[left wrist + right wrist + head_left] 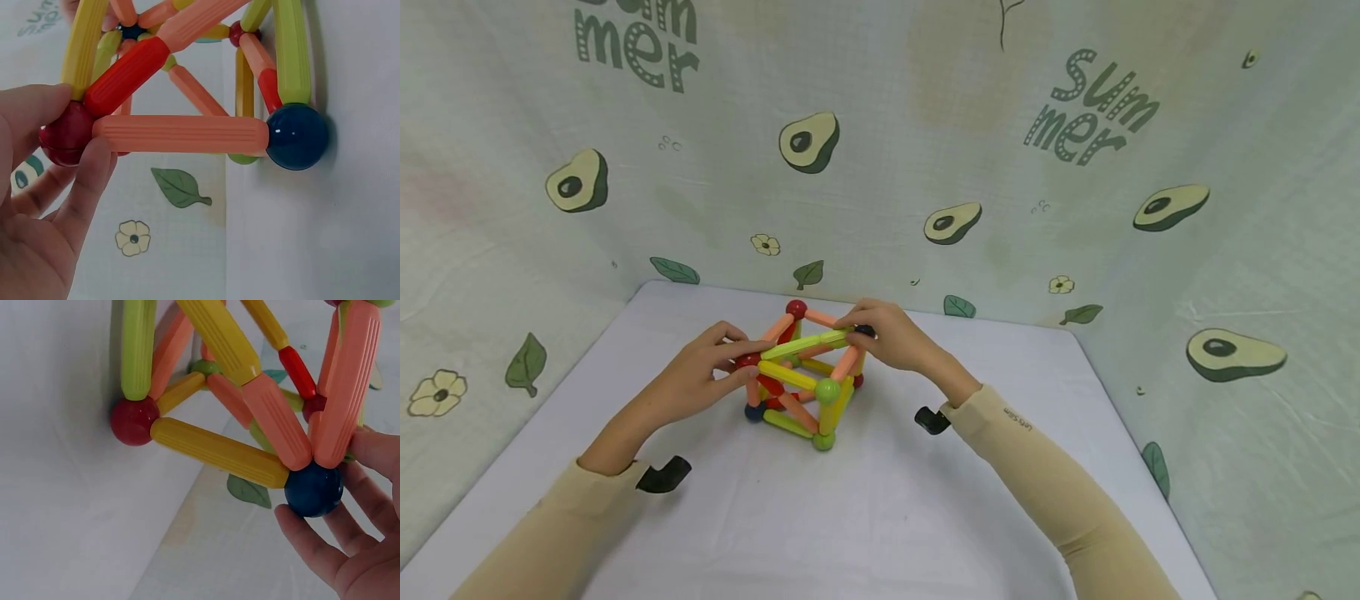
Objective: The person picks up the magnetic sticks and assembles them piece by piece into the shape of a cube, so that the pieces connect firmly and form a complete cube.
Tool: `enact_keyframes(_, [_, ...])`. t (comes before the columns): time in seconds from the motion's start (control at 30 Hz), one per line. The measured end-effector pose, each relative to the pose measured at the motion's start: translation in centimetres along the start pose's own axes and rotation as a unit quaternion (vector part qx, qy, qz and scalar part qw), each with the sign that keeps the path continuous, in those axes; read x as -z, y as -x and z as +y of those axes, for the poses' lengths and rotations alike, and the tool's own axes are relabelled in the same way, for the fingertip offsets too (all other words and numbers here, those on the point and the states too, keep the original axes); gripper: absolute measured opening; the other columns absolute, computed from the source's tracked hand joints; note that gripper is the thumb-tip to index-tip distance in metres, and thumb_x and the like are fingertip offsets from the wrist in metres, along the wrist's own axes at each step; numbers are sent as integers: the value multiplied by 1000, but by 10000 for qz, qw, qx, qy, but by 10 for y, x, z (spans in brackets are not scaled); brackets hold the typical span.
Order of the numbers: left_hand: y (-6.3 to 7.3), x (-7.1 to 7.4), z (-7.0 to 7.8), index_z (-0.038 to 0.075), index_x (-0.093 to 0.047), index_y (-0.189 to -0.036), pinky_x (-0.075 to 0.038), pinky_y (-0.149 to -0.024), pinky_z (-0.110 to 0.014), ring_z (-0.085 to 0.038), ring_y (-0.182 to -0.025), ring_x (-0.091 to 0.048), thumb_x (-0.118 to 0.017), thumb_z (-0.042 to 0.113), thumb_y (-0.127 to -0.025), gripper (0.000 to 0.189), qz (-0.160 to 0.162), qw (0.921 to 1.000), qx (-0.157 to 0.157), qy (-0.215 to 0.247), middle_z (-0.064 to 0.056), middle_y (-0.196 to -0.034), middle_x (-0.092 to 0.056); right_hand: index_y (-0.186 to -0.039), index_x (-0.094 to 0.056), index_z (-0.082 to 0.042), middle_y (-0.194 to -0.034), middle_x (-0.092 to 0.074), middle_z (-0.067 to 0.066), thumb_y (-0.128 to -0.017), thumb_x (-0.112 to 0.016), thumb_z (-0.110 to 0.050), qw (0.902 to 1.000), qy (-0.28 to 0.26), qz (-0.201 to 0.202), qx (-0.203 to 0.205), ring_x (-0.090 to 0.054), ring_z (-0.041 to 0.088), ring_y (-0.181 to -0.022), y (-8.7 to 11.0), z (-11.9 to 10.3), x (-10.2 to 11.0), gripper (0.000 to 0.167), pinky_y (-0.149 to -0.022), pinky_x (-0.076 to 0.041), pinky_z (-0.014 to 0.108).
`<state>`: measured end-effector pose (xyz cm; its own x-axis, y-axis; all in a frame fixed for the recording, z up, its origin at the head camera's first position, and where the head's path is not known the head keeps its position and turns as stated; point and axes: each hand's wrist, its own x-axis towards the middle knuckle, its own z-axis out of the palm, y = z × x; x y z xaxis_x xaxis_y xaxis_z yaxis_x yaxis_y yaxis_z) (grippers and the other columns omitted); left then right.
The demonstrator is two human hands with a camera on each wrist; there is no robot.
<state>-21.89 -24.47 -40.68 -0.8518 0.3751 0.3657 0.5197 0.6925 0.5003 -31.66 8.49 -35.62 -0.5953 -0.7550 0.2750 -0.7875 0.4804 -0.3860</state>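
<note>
A cube-like frame of magnetic building sticks and balls (788, 375) stands on the white table. My left hand (688, 383) pinches a red ball (67, 132) at its upper left corner between thumb and fingers. At the far upper right corner, my right hand (891, 337) holds a dark blue ball (314, 492) with its fingers around it. Two light green sticks (801, 344), joined end to end, cross the top diagonally between the hands. In the left wrist view, a salmon stick (184, 134) runs from the red ball to a lower blue ball (298, 136).
The white tabletop (865, 517) stretches in front of the frame and on both sides. A hanging cloth (880, 167) printed with avocados and leaves encloses the table's back and sides. Black curved pieces (664, 475) sit at both wrists.
</note>
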Motion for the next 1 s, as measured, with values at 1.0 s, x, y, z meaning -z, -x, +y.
enact_keyframes(1.0, [-9, -1, 9, 15, -75, -134, -61, -86, -41, -22, -103, -60, -70, 18, -104, 30, -224, 9996, 139, -71, -4, -116, -56, -121, -80, -10, -109, -74, 1, -100, -75, -12, 9992, 276, -267, -86, -62, 19, -95, -17, -17, -4, 21, -82, -53, 26])
